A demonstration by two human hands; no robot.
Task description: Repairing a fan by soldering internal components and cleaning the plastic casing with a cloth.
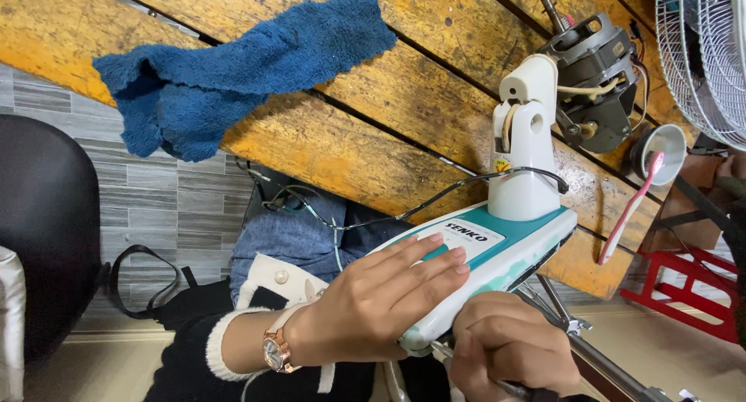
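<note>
The left hand lies flat, fingers open, on the fan base. The right hand has its grip closed round a thin tool, whose tip is hidden under the base.

My one head camera looks steeply down, close over my hands, tilted across the wooden bench edge toward the floor.
</note>
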